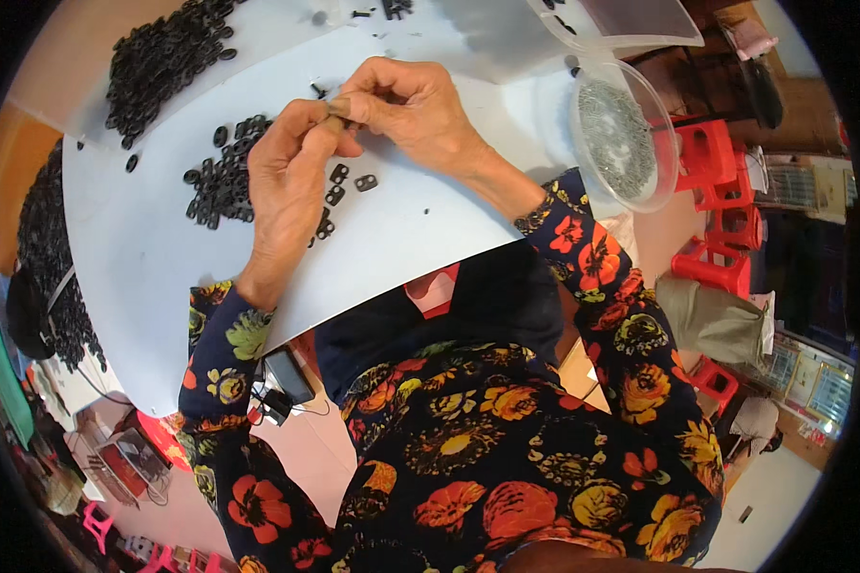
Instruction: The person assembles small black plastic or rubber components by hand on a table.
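The black parts [222, 186] lie in a low pile on the smooth, white bench [401, 248], at eight o'clock from where the fingertips meet. They are small, stubby and rounded, with a dull sheen; the loose ones at six o'clock, such as the flat black piece [366, 182], show two holes side by side. The left hand [335, 127] and right hand [346, 105] come together with bent fingers, tips gathered in a pinch. I cannot tell whether either is clamped on a part, because the fingers screen whatever lies between them. The left hand also stands in front of the pile's near side (its wrist rises from a dark, flower-printed sleeve [227, 334]).

At ten o'clock, a larger heap of glossy black rings [167, 57] lies in a translucent plastic tray [277, 43], a few rings strayed past its edge. At three o'clock, a round, clear bowl [663, 143] holds a tangle of thin, silvery metal pieces [616, 138]; a translucent bin [640, 40] sits above it, toward two o'clock. Another dark mass [43, 220] spreads beyond the bench between eight and nine, and red plastic stools [707, 158] stand past the bowl.
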{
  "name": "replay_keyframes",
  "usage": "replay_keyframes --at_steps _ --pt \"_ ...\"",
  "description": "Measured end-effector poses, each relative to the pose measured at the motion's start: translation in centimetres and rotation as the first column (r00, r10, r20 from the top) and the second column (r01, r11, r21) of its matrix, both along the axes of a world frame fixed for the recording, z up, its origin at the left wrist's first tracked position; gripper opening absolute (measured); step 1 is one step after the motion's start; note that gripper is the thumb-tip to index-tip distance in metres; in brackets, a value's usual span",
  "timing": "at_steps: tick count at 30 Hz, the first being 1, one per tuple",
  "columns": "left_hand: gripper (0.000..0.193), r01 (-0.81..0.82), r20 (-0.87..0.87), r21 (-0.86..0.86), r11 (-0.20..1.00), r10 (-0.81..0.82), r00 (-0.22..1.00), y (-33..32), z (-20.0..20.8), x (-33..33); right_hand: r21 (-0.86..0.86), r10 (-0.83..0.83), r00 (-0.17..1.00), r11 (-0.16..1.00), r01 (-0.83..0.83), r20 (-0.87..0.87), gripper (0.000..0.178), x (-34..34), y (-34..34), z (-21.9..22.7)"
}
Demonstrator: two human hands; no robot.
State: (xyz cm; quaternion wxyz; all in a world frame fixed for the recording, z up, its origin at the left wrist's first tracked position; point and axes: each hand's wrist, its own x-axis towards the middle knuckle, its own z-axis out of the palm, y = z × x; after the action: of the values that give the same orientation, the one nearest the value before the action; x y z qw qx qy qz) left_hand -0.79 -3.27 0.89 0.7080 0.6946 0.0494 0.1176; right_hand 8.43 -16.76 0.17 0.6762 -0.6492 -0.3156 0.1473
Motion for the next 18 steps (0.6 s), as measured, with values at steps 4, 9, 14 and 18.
replay_keyframes --at_steps 4,9,14,18 --pt "0.015 -0.007 0.000 -0.050 0.999 0.007 1.000 -0.4 -0.1 0.2 0.082 0.017 0.995 0.997 -0.009 -0.096 0.017 -0.3 -0.3 0.8" --pt "0.011 0.005 0.044 -0.013 1.000 -0.004 0.999 0.4 0.3 0.4 0.117 0.107 0.993 0.988 -0.101 -0.041 0.016 -0.1 -0.4 0.1" --pt "0.009 -0.254 0.214 0.646 0.720 0.148 0.966 6.4 2.1 -0.2 0.093 0.075 0.985 0.994 -0.061 -0.155 0.013 -0.2 -0.5 0.5" --pt "0.009 -0.080 0.056 0.897 0.435 0.068 0.996 10.4 3.2 -0.5 0.091 0.077 0.988 0.994 -0.065 -0.130 0.010 0.2 -0.3 0.2"
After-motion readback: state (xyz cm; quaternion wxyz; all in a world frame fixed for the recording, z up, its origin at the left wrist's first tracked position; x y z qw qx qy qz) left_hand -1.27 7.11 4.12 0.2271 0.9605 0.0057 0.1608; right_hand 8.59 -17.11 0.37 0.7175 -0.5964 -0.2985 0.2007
